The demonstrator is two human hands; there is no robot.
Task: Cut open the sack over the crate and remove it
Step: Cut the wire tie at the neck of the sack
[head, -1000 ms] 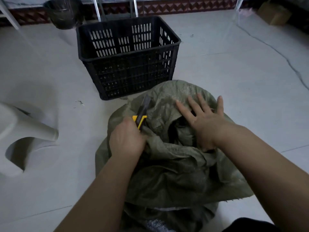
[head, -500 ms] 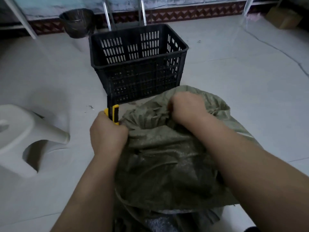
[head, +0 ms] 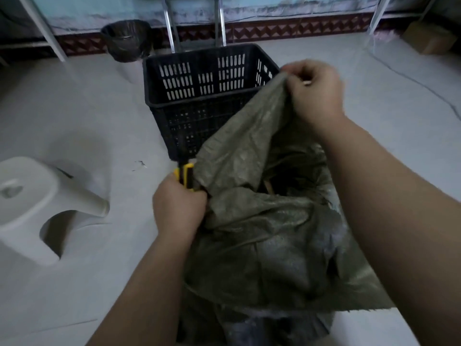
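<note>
Two bare hands work a green woven sack [head: 262, 236] on a pale floor [head: 94, 116]. The left hand [head: 179, 208] is clenched round a yellow-and-black utility knife [head: 185, 176], whose end pokes up out of the fist and away from the person. The blade is lost against the fabric, so whether it is out cannot be told. The knife touches the near-left edge of the sack's raised flap.

The right hand [head: 314, 92], fingers curled tight, pinches the top of that flap and holds it high. The cloth between the hands is drawn into a sloping sheet whose long line runs from the right hand, far and to the right, down to the knife, near and to the left. The left hand is therefore the one at the fabric's lower end. A cut would probably travel up this stretched line, away from the left fist and toward the right, which sits at its far end and could be at risk.

The sack itself sits between the forearms, its mouth gaping on dark contents too dim to name. A black slotted crate [head: 207, 101] stands just beyond it, partly hidden by the lifted flap. A white plastic stool [head: 37, 208] lies to the left, and a lined waste bin [head: 126, 39] stands by the far wall.
</note>
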